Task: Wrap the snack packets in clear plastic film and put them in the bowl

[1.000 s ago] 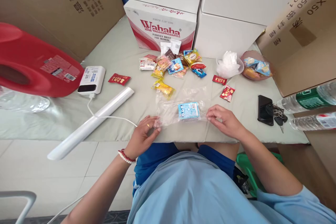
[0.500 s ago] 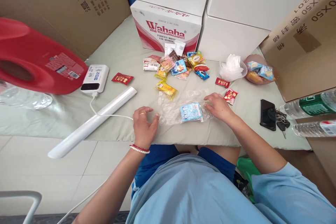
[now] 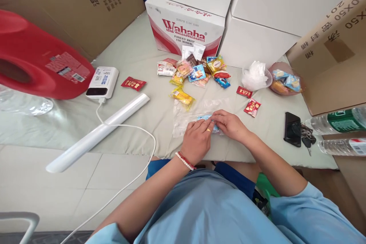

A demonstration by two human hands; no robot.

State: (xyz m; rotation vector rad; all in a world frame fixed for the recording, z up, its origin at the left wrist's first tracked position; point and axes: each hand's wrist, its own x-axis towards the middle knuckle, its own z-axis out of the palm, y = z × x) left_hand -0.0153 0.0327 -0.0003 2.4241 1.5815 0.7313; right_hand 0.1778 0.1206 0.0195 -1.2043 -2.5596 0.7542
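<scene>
Pale green cloth (image 3: 137,59) covers the low table, with cardboard and white boxes stacked behind it and a Wahaha water carton (image 3: 184,26) at the back edge. Near the front edge lies a clear plastic bag (image 3: 183,116), flat on the cloth, holding a blue-and-white snack packet (image 3: 206,117) of which only a sliver shows between the hands. Left hand (image 3: 197,139) rests palm down on the bag with its fingers laid loosely together over the packet; right hand (image 3: 230,124) meets it from the other side, fingertips pinched on the bag's plastic at the packet, the two hands touching. Behind the bag sits a loose heap of wrapped snacks (image 3: 196,70), and a yellow packet (image 3: 183,97) lies just beside the bag's far corner. Two small red sachets (image 3: 248,101) lie to the right. Farther right, a clear bowl (image 3: 267,82) holds crumpled white plastic, and a pinkish bowl (image 3: 283,84) next to it holds more wrapped snacks. A white roll of film (image 3: 98,133) lies slantwise on the left, near a power bank (image 3: 102,82) with its cable.
</scene>
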